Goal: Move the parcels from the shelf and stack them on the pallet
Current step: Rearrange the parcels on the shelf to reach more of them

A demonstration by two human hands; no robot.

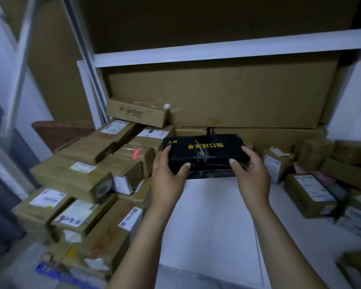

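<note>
At the centre of the frame, a black box (204, 151) with yellow lettering is being held at both ends, just above or on the white shelf (217, 215); whether it is resting there cannot be told. The left grip (167, 174) is being closed round the box's left end, thumb on the near top edge. The right grip (252, 174) is being closed round the right end in the same way.

The step in hand is judged to be the pick-up from the shelf. Next, the box is probably to be drawn clear and carried level to the pallet, which is not being shown plainly.

By count, one black box is being handled by two grips. At least ten brown parcels (71, 176) are being kept piled at the left of the frame, and about seven more parcels (311, 195) are being kept at the right, their edges too blurred for a firm number.
</note>
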